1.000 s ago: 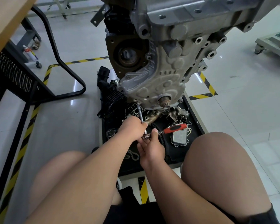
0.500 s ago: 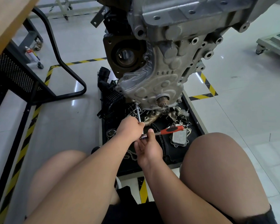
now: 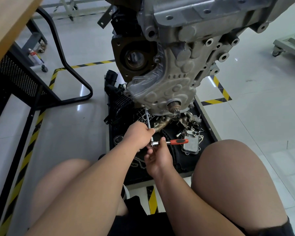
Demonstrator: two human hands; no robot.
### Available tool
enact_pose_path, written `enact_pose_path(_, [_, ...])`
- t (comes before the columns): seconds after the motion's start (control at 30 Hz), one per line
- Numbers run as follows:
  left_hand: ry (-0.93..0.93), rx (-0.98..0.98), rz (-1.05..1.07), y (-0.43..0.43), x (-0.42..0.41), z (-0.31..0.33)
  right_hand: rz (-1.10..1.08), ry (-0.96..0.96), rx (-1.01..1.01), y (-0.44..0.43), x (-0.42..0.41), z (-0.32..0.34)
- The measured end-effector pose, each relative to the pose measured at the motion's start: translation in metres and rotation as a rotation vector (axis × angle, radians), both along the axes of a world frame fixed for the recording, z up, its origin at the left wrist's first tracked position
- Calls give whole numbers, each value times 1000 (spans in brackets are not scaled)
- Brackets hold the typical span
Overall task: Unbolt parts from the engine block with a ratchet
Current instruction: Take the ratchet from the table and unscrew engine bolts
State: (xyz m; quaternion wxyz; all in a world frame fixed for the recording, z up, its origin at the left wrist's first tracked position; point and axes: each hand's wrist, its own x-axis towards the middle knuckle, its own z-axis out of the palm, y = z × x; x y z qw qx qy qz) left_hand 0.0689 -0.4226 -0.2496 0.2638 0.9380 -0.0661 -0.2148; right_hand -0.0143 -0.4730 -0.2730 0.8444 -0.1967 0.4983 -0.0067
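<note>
Loosening a low bolt: ratchet (image 3: 170,142) at frame centre, under the engine block (image 3: 177,74).
L hand (image 3: 140,134) fingers wrap the extension bar (image 3: 148,120); R hand (image 3: 158,155) pinches the ratchet by its head. Keep the bar square on the bolt (image 3: 146,109) w/ short strokes. Vs 0.5 s ago the handle lies flatter.

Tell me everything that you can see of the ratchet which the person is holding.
The ratchet has a shiny metal head and an orange grip with a black inlay. It lies nearly level, handle pointing right. A thin metal extension bar rises from its head to the lower edge of the engine block. The left hand grips the bar; the right hand holds the ratchet near its head.
</note>
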Motion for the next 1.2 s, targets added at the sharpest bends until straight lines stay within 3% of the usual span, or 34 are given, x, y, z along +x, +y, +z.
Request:
enact_pose_path(0.3, [7, -8, 4, 0, 5, -2, -125, -65, 121, 1, 1, 5])
enact_pose_path(0.47, [1, -4, 1, 1, 4, -1, -49, -72, -38, 4, -5, 7])
enact_pose_path(0.8, [6, 5, -10, -1, 4, 0, 118, -112, -649, 15, -15, 11])
enact_pose_path(1.2, [1, -25, -21, -1, 4, 0, -36, -107, -304, 14, -10, 9])
